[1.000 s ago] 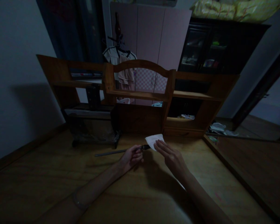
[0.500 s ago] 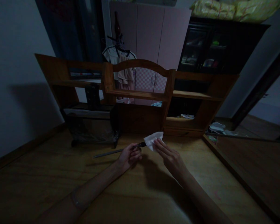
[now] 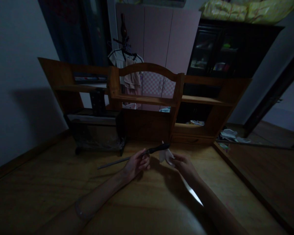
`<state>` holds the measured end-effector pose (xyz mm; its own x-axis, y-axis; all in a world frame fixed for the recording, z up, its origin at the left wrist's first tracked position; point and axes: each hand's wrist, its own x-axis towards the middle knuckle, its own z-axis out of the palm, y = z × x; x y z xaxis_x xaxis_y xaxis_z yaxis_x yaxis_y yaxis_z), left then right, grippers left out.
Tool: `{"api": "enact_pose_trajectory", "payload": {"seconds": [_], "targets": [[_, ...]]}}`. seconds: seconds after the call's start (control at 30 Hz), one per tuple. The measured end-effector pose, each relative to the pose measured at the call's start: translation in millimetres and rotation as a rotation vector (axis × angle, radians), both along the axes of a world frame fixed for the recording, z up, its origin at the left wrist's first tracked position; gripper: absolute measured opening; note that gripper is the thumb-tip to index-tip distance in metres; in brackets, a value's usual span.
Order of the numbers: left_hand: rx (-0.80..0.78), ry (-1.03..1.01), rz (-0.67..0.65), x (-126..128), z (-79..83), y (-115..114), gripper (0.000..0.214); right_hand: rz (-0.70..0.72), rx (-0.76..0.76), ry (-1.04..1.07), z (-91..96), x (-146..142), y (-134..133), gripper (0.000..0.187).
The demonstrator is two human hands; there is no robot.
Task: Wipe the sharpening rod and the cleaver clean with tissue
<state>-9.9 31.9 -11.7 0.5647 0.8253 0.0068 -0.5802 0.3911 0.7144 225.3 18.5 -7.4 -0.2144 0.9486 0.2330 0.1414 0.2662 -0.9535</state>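
My left hand is closed around a long thin metal rod with a dark handle; the rod's shaft runs out to the left over the wooden desk and the handle points right. My right hand is closed on a crumpled white tissue, held just under the dark handle end. The two hands are close together above the desk, in front of the wooden shelf unit. The room is dim.
A dark rack with a clear wrapped part stands at the desk's back left. The shelf unit holds small items on its right side. Behind it are a pink wardrobe, hanging clothes and a dark cabinet.
The tissue lay spread flat under my right fingers; now it is bunched in that hand below the handle. The rod's dark handle has come into view and lifted slightly.
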Motion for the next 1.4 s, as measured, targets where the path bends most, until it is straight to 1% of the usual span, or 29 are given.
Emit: {"api": "enact_pose_trajectory", "payload": {"seconds": [0.1, 0.2, 0.27, 0.33, 0.43, 0.53, 0.6, 0.7, 0.83, 0.93, 1.0, 1.1, 1.2, 1.4], "targets": [[0.049, 0.080, -0.023, 5, -1.9, -3, 0.036, 0.067, -0.174, 0.318, 1.5, -2, 1, 0.035], [0.094, 0.175, 0.012, 7, -5.7, -3, 0.038, 0.149, -0.345, 0.573, -1.9, -3, 2, 0.036], [0.153, 0.238, 0.069, 8, -8.3, -1, 0.039, 0.172, -0.434, 0.698, -4.8, -3, 4, 0.037], [0.231, 0.297, 0.115, 8, -10.3, 0, 0.040, 0.178, -0.480, 0.770, -7.5, -4, 5, 0.036], [0.324, 0.369, 0.143, 10, -11.6, -1, 0.041, 0.171, -0.510, 0.818, -11.2, -5, 7, 0.033], [0.371, 0.399, 0.186, 11, -11.1, -1, 0.042, 0.137, -0.525, 0.831, -11.9, -5, 8, 0.029], [0.342, 0.406, 0.248, 9, -11.0, 1, 0.041, 0.130, -0.518, 0.837, -8.8, -4, 8, 0.028], [0.261, 0.401, 0.348, 4, -12.2, 9, 0.041, 0.107, -0.472, 0.881, 0.6, 0, 7, 0.030], [0.239, 0.396, 0.434, -2, -14.2, 15, 0.039, 0.016, -0.424, 0.979, 11.0, 11, 6, 0.030], [0.236, 0.402, 0.404, -1, -14.5, 11, 0.039, -0.066, -0.488, 1.049, 14.2, 17, 5, 0.017], [0.240, 0.418, 0.354, 2, -15.2, 8, 0.039, -0.085, -0.510, 1.098, 16.2, 17, 3, 0.009], [0.273, 0.466, 0.295, 6, -17.9, 5, 0.041, -0.046, -0.493, 1.126, 19.8, 13, 1, 0.011], [0.291, 0.504, 0.287, 7, -20.6, 6, 0.042, -0.007, -0.507, 1.103, 21.1, 9, 2, 0.015], [0.311, 0.469, 0.290, 6, -19.0, 6, 0.040, -0.033, -0.500, 0.990, 10.4, 7, 10, 0.015]]}}
